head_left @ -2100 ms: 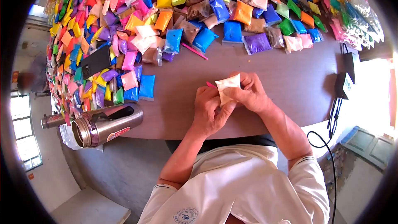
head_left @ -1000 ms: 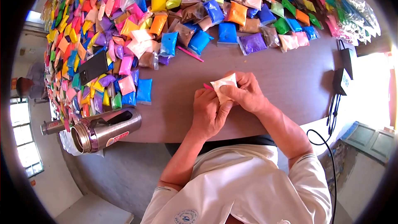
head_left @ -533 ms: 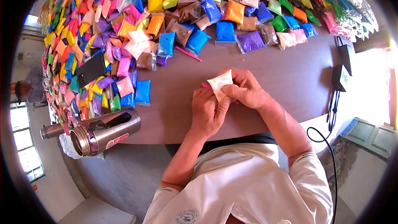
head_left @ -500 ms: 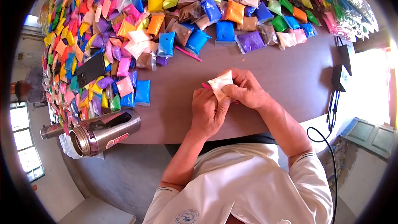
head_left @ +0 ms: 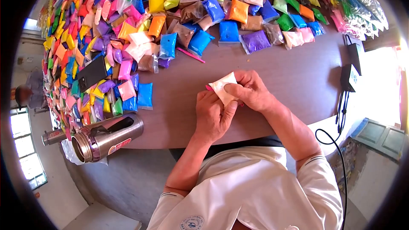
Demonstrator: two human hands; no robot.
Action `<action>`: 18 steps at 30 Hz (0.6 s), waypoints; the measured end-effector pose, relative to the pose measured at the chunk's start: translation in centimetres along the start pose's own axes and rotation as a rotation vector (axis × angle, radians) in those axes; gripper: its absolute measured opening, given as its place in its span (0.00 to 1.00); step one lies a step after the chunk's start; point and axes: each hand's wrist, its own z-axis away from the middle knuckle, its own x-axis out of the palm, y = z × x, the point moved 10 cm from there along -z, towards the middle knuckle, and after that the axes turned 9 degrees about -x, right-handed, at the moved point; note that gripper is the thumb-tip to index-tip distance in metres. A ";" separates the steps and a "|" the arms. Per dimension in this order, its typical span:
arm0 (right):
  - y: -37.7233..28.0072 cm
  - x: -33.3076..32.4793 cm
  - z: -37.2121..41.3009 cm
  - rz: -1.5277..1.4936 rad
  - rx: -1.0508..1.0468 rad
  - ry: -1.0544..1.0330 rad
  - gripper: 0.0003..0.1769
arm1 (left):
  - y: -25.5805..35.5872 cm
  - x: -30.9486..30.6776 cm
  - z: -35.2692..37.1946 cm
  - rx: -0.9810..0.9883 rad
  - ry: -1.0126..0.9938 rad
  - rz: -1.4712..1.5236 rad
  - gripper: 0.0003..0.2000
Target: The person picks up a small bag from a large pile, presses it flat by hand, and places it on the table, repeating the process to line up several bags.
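Note:
Between my two hands is a small pale cream packet (head_left: 224,87), held up over the near part of the table. My left hand (head_left: 214,113) grips its lower edge, with the thumb at the bottom corner. My right hand (head_left: 251,91) pinches its right side, thumb across the front. A bit of something pink (head_left: 208,87) shows behind the packet at the left hand's fingers; most of it is hidden. Beyond the hands, a thin pink stick (head_left: 191,55) lies on the table by a blue packet (head_left: 199,42).
Many coloured packets (head_left: 255,41) cover the back and left of the brown table (head_left: 170,85). A dark phone (head_left: 92,72) rests on them. A steel flask (head_left: 108,138) lies at the front left. Black boxes with cables (head_left: 350,76) sit at the right edge. A person (head_left: 34,89) is far left.
The packet is tilted slightly differently and my right thumb has shifted a little left across it. Both hands keep hold of it. The view has moved slightly.

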 end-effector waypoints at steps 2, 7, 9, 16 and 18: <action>0.2 0.0 0.1 -0.004 -0.001 0.007 0.14 | -0.2 0.1 0.1 0.004 0.003 -0.002 0.17; 0.5 0.2 0.0 -0.124 0.011 0.013 0.15 | -0.9 0.1 0.1 -0.059 0.001 0.062 0.17; -0.4 0.5 -0.4 -0.029 -0.089 0.019 0.15 | -0.8 0.1 0.2 -0.035 0.009 0.054 0.17; 0.3 0.2 -0.3 0.041 -0.116 -0.024 0.13 | 0.0 -0.2 -0.1 0.021 0.055 0.027 0.12; 0.1 0.3 -0.4 0.045 -0.107 -0.025 0.13 | -0.2 -0.1 0.1 0.030 0.033 0.013 0.12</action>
